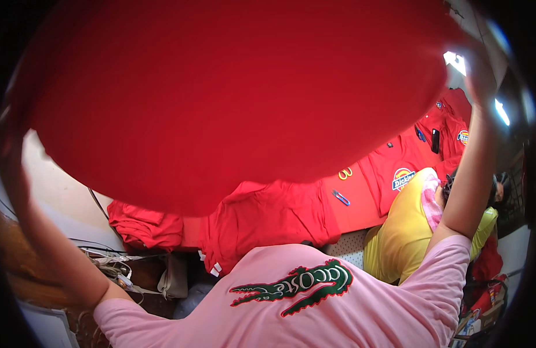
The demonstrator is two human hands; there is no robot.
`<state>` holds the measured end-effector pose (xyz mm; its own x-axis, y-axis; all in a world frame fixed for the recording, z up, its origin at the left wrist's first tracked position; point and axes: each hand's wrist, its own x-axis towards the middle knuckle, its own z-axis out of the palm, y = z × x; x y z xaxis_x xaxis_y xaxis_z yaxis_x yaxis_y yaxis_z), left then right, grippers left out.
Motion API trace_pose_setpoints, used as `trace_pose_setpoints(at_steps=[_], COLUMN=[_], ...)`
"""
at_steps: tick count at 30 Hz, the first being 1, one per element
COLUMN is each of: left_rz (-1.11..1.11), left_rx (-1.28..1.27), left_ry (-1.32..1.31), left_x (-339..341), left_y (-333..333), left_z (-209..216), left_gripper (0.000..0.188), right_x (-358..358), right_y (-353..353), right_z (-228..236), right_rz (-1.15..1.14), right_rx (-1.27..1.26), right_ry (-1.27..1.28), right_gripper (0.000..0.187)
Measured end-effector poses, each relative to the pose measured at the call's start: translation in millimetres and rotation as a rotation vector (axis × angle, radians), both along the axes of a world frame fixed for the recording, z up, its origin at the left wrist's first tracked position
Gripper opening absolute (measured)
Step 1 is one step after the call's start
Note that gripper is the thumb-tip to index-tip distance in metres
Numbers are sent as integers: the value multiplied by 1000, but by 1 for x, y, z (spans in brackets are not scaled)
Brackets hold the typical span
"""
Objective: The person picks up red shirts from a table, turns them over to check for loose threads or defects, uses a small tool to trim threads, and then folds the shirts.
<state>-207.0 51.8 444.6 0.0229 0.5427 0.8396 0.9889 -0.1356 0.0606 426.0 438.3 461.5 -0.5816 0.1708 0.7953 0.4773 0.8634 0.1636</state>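
Observation:
A large piece of plain red cloth (233, 98) is held up high and spread wide, filling most of the upper view. Both my arms are raised to its sides. My left hand (13, 127), dark and blurred at the far left rim, grips one side of the cloth. At the upper right, my right hand (479, 75) holds the opposite side; its fingers are partly hidden by cloth and glare. Beneath the cloth, a loosely laid red garment (273, 211) with white tags hangs over the near table edge.
Folded red cloth (146, 226) lies at the left. Blue thread snips (341, 197), yellow scissor handles (345, 173) and a black object (435, 141) rest among red shirts (384, 180). A person in yellow (395, 238) bends close on my right. Tangled cables (114, 267) hang lower left.

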Motion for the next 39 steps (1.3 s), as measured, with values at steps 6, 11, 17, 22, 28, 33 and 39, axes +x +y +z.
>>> trace_pose_setpoints(at_steps=[6, 11, 17, 22, 28, 33, 39], left_rz=[476, 579, 378, 365, 181, 498, 49], left_rx=[-318, 394, 290, -186, -619, -507, -361], left_ry=[576, 641, 121, -51, -256, -1010, -1440], left_x=[-20, -12, 39, 79, 115, 113, 84], left_y=[135, 65, 8, 8, -29, -32, 16], left_z=[-65, -54, -278, -472, -566, -578, -591], left_gripper=[34, 28, 31, 30, 33, 32, 46], right_x=[-77, -31, -35, -63, -34, -29, -77], right_y=[28, -23, -108, -151, -176, -161, -144], right_z=[-87, -91, -253, -418, -544, -547, -544], right_rz=[-546, -598, -574, -374, -261, -421, -289], right_rx=[313, 594, 182, -341, -840, -1126, -1114], right_ry=[-287, 207, 71, -176, -651, -76, 35], right_gripper=[35, 35, 19, 16, 37, 37, 44])
